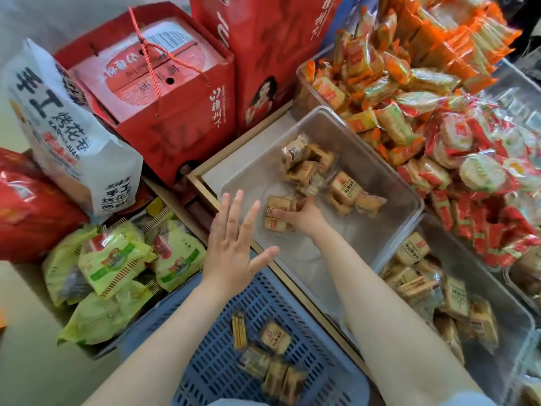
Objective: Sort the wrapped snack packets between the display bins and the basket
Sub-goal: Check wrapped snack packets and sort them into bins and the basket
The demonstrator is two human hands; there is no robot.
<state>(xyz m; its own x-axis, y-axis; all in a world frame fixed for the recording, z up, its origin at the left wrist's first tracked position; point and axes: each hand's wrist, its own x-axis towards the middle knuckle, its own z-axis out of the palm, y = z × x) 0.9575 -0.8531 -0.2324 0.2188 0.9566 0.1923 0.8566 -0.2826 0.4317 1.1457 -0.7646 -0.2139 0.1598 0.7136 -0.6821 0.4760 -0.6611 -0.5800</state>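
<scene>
- A white bag (pixel 73 133) with black print leans at the far left of the clear bin, a red bag (pixel 26 212) below it.
- Green packs (pixel 117 268) lie heaped in a carton, left of the bin and just beside the basket.
- A red box (pixel 164 92) with a red cord handle stands behind the bin's left corner; a taller red box (pixel 263 48) stands next to it.
- The blue basket (pixel 234 332) sits just in front of the bin, with a few tan packets (pixel 273 336) on its slotted floor.
- The left hand (pixel 237 244) hovers over the bin's near-left corner, above the basket's far edge, fingers straight and spread, holding nothing.
- The clear bin (pixel 380 177) stands in the middle on a framed shelf; loose tan packets (pixel 316 171) lie along its far side.
- The right hand (pixel 304 215) reaches into the bin, fingers curled round a stack of tan packets (pixel 276 213) near the bin's floor.
- A second bin (pixel 497 312), right of and nearer than the clear bin, holds more tan packets (pixel 415 250).
- Orange packets (pixel 389 83) are piled behind the clear bin's right side.
- Red packets (pixel 474 171) with round cakes are heaped to the right of the clear bin.
</scene>
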